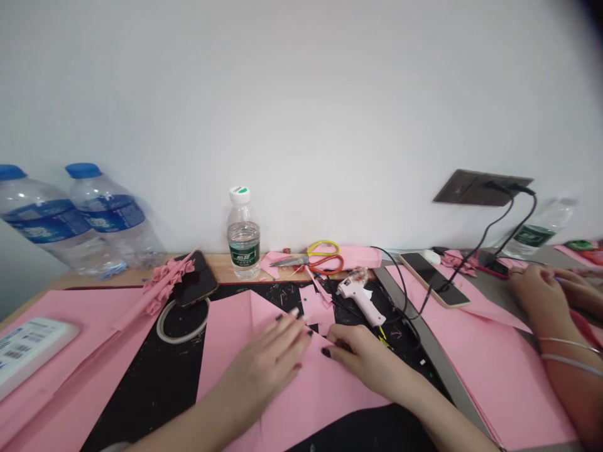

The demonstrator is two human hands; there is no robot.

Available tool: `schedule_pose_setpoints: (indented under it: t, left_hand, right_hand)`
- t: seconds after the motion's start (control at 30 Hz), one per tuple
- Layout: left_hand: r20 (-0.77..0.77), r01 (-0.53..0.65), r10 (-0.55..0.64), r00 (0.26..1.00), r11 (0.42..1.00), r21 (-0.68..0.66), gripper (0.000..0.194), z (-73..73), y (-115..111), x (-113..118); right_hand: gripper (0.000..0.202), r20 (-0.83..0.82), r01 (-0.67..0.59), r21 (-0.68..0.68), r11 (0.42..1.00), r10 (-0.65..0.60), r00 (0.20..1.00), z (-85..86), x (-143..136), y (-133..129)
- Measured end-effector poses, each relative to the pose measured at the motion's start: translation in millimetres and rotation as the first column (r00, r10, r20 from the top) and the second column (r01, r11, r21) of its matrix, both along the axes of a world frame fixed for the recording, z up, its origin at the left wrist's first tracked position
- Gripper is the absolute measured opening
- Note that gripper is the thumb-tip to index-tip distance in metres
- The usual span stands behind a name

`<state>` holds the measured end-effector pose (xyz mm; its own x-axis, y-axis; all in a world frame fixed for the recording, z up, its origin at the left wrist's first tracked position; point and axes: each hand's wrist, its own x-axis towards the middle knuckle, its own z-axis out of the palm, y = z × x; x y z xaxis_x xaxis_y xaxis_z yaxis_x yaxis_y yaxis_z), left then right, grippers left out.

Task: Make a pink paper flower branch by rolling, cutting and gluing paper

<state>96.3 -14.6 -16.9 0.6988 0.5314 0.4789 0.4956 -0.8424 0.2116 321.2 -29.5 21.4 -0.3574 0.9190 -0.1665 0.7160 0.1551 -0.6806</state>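
A creased pink paper sheet (287, 402) lies on the black mat (127, 383) in front of me. My left hand (266, 358) rests flat on the sheet, its fingers stretched toward the upper right edge. My right hand (355, 355) is at that same edge, its fingers curled and thumb pointing left; what its fingertips hold, if anything, is hidden. Just beyond the hands are small pink scraps (315, 307), a white glue gun (362, 301) and scissors (311, 258) with yellow and orange handles.
A small water bottle (244, 242) stands by the wall, two large bottles (110, 216) at left. A tape ring (162, 326) and black phone (200, 282) lie left. Another phone (433, 279), pink sheets (499, 370) and another person's hands (541, 295) are at right.
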Motion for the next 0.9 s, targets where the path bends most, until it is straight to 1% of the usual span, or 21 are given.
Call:
schedule_pose_setpoints:
  t: [0.03,0.07,0.1,0.13,0.17,0.2,0.23,0.27,0.33,0.4,0.47,0.5,0.53,0.6,0.67,0.7,0.73,0.77,0.83,0.9]
  left_hand:
    - [-0.029,-0.016,0.016,0.999,1.0,0.002,0.035,9.4,10,-3]
    - [-0.104,-0.05,0.049,0.993,0.999,-0.007,0.036,19.6,19,-6]
    - [-0.167,-0.095,0.085,0.982,0.994,-0.052,0.03,30.5,28,-9]
    - [-0.249,-0.115,0.078,0.965,0.983,-0.139,0.021,41.4,35,-12]
    - [-0.33,-0.131,0.044,0.943,0.96,-0.246,0.016,51.8,40,-14]
    - [-0.356,-0.138,0.029,0.934,0.949,-0.283,0.022,61.3,45,-17]
    - [-0.36,-0.153,0.039,0.932,0.943,-0.295,0.03,69.2,47,-19]
    - [-0.362,-0.161,0.038,0.931,0.935,-0.315,0.034,75.4,49,-22]
    - [-0.341,-0.171,0.036,0.94,0.911,-0.375,0.041,82.4,51,-28]
    - [-0.305,-0.19,0.049,0.951,0.873,-0.45,0.045,83.2,53,-36]
    - [-0.275,-0.218,0.085,0.958,0.836,-0.504,0.048,79.4,55,-45]
    - [-0.26,-0.231,0.103,0.96,0.817,-0.528,0.048,76.4,56,-50]
    - [-0.237,-0.244,0.129,0.963,0.789,-0.563,0.047,72.8,56,-54]
    - [-0.146,-0.266,0.228,0.963,0.698,-0.665,0.045,64.6,56,-62]
    - [-0.059,-0.29,0.37,0.927,0.609,-0.739,0.044,56.4,52,-66]
    - [-0.025,-0.296,0.429,0.903,0.58,-0.759,0.044,52.7,50,-67]
    - [0.003,-0.299,0.475,0.88,0.56,-0.772,0.044,49.2,46,-66]
    - [0.027,-0.299,0.507,0.861,0.548,-0.781,0.043,46.0,42,-64]
    - [0.068,-0.303,0.578,0.813,0.521,-0.798,0.044,40.6,34,-58]
    - [0.097,-0.294,0.606,0.79,0.512,-0.807,0.043,36.1,26,-51]
  right_hand:
    - [0.021,-0.039,-0.016,-0.012,1.0,0.015,0.999,4.9,1,2]
    - [0.02,-0.071,-0.03,-0.022,0.999,0.028,0.997,10.2,1,3]
    - [0.02,-0.095,-0.037,-0.026,0.999,0.035,0.995,15.6,2,5]
    - [0.022,-0.109,-0.034,-0.023,0.999,0.031,0.994,20.7,3,7]
    - [0.026,-0.116,-0.018,-0.012,1.0,0.017,0.993,25.4,5,8]
    - [0.031,-0.117,-0.003,0.003,1.0,0.003,0.993,29.7,7,10]
    - [0.035,-0.117,0.005,0.019,1.0,-0.003,0.993,33.6,9,12]
    - [0.038,-0.114,0.001,0.035,0.999,0.003,0.994,37.2,13,15]
    - [0.04,-0.11,-0.036,0.052,0.998,0.042,0.993,44.0,22,19]
    - [0.036,-0.123,-0.051,0.004,0.999,0.051,0.991,50.2,35,24]
    - [0.033,-0.152,0.002,-0.107,0.994,-0.018,0.988,54.7,49,28]
    - [0.032,-0.167,0.038,-0.134,0.99,-0.061,0.984,56.1,55,30]
    - [0.032,-0.188,0.092,-0.132,0.987,-0.116,0.975,56.5,60,32]
    - [0.033,-0.262,0.244,-0.037,0.969,-0.245,0.933,54.4,66,34]
    - [0.033,-0.391,0.414,0.062,0.908,-0.36,0.847,47.9,65,32]
    - [0.031,-0.458,0.464,0.075,0.883,-0.383,0.802,43.2,60,30]
    - [0.029,-0.516,0.475,0.064,0.878,-0.378,0.768,37.8,54,26]
    - [0.026,-0.561,0.429,0.027,0.903,-0.341,0.754,31.8,46,22]
    - [0.024,-0.61,0.278,-0.052,0.959,-0.251,0.752,19.6,27,12]
    - [0.029,-0.646,0.16,-0.1,0.982,-0.187,0.74,8.1,10,5]
